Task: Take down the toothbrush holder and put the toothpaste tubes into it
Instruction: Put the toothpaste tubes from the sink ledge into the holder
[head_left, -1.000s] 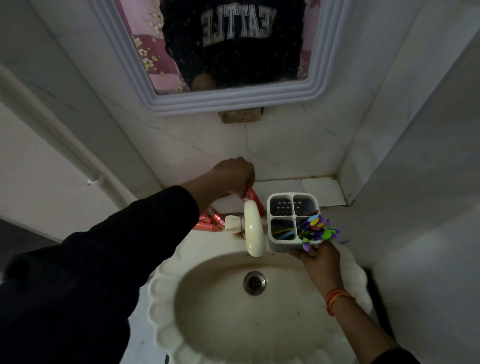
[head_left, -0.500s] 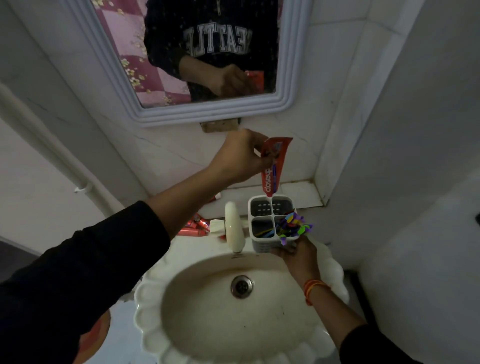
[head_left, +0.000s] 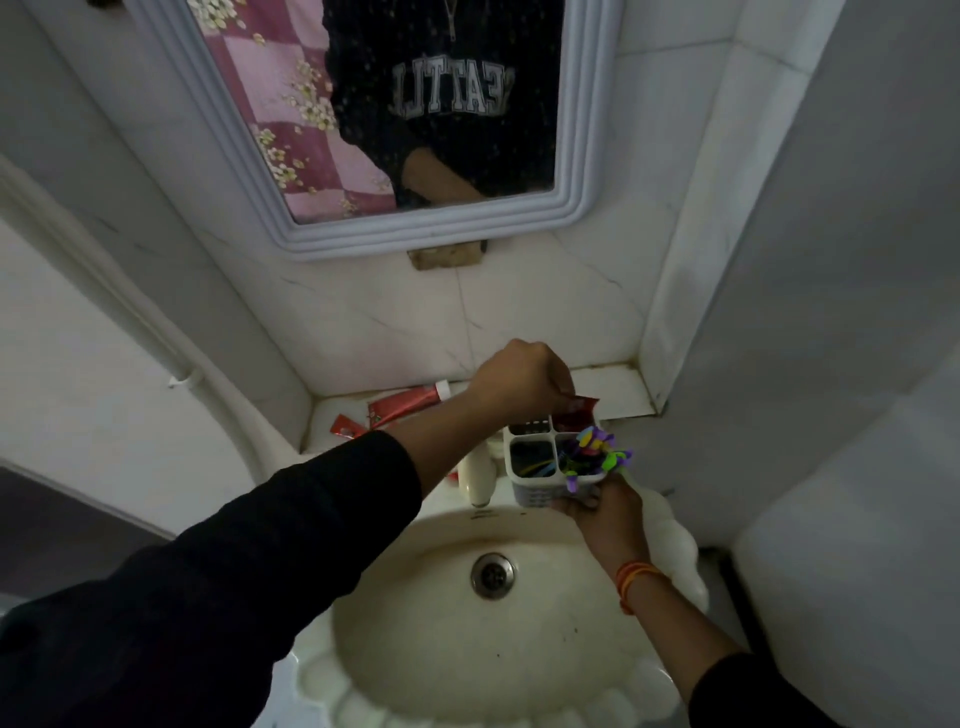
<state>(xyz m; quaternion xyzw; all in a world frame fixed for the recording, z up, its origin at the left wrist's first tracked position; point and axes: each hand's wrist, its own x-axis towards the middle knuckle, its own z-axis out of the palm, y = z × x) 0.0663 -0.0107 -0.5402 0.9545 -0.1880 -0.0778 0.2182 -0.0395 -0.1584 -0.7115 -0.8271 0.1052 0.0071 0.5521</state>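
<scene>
A white four-compartment toothbrush holder (head_left: 530, 491) is held from below by my right hand (head_left: 605, 512) over the sink's back rim. Colourful small items (head_left: 597, 457) fill its near right compartment. My left hand (head_left: 519, 382) pinches the flat end of a red toothpaste tube (head_left: 576, 415), which stands sunk into the far right compartment. Two more red toothpaste tubes lie on the ledge behind the sink, a long one (head_left: 410, 402) and a shorter one (head_left: 348, 427).
A cream tap (head_left: 478, 480) sits just left of the holder. The cream sink (head_left: 363, 691) with its drain (head_left: 492, 576) is below. A mirror (head_left: 431, 236) hangs on the tiled wall. A wall corner (head_left: 675, 322) stands close on the right.
My left hand has lowered the red toothpaste tube from above the holder down into the far right compartment. My right hand keeps the holder in place.
</scene>
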